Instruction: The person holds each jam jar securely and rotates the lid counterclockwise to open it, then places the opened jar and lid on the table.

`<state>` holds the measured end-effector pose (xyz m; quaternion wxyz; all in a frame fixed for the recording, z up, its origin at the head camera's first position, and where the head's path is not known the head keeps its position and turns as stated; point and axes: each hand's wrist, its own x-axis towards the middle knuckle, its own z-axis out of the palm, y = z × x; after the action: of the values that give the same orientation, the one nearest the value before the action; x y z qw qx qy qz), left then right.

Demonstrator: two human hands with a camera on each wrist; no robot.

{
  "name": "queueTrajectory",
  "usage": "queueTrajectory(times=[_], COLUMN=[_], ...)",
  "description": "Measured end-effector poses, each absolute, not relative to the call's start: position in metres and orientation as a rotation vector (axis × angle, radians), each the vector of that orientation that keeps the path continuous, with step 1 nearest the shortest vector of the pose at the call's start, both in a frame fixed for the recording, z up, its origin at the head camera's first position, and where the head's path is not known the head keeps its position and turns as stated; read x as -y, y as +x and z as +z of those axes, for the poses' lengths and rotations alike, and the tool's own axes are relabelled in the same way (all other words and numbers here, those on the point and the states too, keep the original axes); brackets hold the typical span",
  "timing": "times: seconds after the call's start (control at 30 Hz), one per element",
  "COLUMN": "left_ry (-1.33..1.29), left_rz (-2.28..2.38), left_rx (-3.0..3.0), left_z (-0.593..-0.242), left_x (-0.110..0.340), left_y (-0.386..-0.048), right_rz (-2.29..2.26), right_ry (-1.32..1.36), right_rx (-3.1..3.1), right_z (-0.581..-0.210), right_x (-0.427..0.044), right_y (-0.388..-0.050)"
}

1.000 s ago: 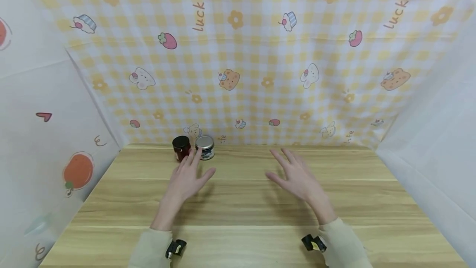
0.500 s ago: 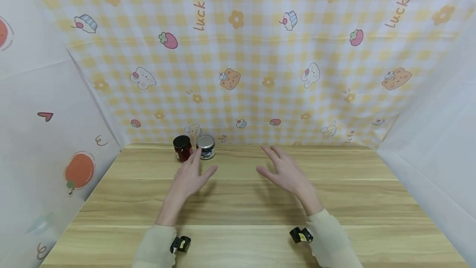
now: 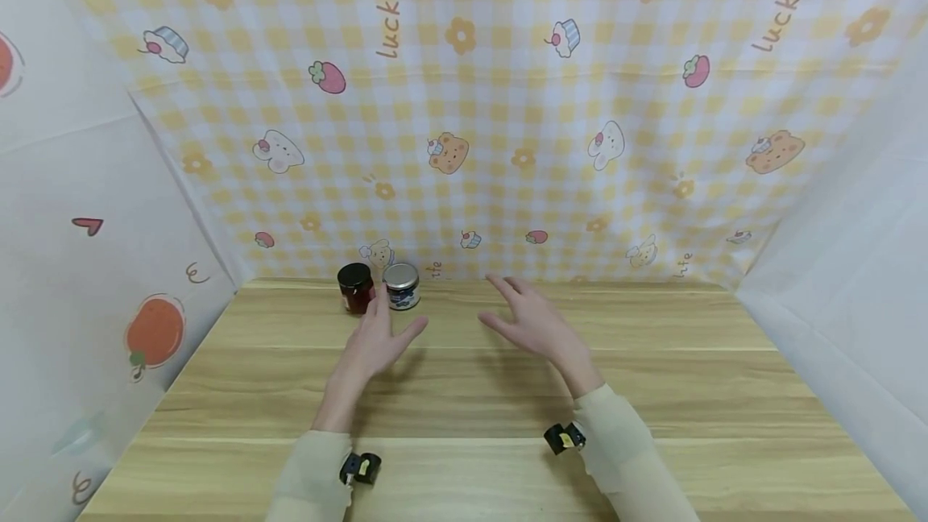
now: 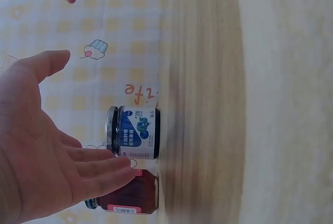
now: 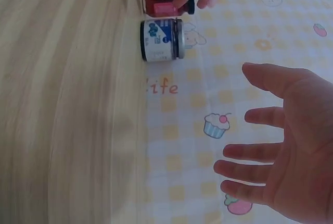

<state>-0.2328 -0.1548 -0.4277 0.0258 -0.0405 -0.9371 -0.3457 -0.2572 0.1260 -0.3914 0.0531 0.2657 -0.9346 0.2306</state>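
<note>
Two jam jars stand side by side at the table's back edge, left of centre. One is dark red with a black lid (image 3: 354, 275); the other, a blueberry jam jar (image 4: 140, 133), has a silver lid and a white and blue label. In front of them hovers my left hand (image 3: 374, 345), fingers extended and thumb spread, its fingertips overlapping the jars in the head view; whether they touch I cannot tell. My right hand (image 3: 535, 327) hangs above the table to the right of the jars, fingers stretched out, holding nothing.
The wooden table (image 3: 464, 474) spreads out beneath both hands. A yellow checked cloth (image 3: 507, 200) rises behind it, and white sheets flank both sides. Each wrist carries a small black camera (image 3: 565, 438).
My right hand has moved left, towards the jars, and slightly forward. The left hand has shifted a little to the right. Both jars stay in place.
</note>
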Motion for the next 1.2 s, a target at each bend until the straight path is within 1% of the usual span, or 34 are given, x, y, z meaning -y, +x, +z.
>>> queueTrajectory(times=[0.37, 0.67, 0.9, 1.2], left_ry=[-0.098, -0.142, -0.121, -0.159], left_rz=[-1.133, -1.227, -1.238, -1.253], left_rx=[2.909, 2.858, 2.896, 2.902], left_z=[-0.433, -0.436, -0.433, -0.434], left_x=[0.159, 0.162, 0.162, 0.164], left_y=[-0.238, -0.246, -0.251, -0.261], right_rz=[0.778, 0.804, 0.822, 0.791], right_ry=[0.886, 0.878, 0.884, 0.862], right_rx=[2.851, 2.909, 2.930, 2.957], right_z=[-0.389, -0.387, -0.386, -0.386], right_x=[-0.101, -0.082, -0.069, -0.050], right_y=[-0.264, -0.275, -0.283, -0.297])
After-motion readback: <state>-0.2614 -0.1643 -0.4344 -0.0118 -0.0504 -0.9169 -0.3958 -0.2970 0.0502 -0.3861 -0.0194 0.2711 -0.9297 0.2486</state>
